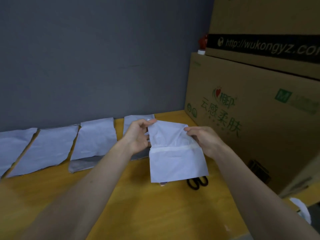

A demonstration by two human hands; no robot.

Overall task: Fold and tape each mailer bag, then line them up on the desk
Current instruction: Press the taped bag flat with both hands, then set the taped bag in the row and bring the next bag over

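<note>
Both hands held a white mailer bag [176, 160] above the bench [147, 205], left grip [140, 135] and right grip [202, 137] pinching its top corners; 4 bags [97, 141] lay behind.

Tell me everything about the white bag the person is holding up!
The mailer bag is white, thin and crinkly, like soft plastic. It is held up above the yellow desk, upright and a bit tilted. The left hand pinches its top left corner and the right hand grips its top right edge. A pale strip runs across its middle, where the see-through upper flap meets the smoother lower part. Its bottom edge hangs in front of black scissors.
</note>
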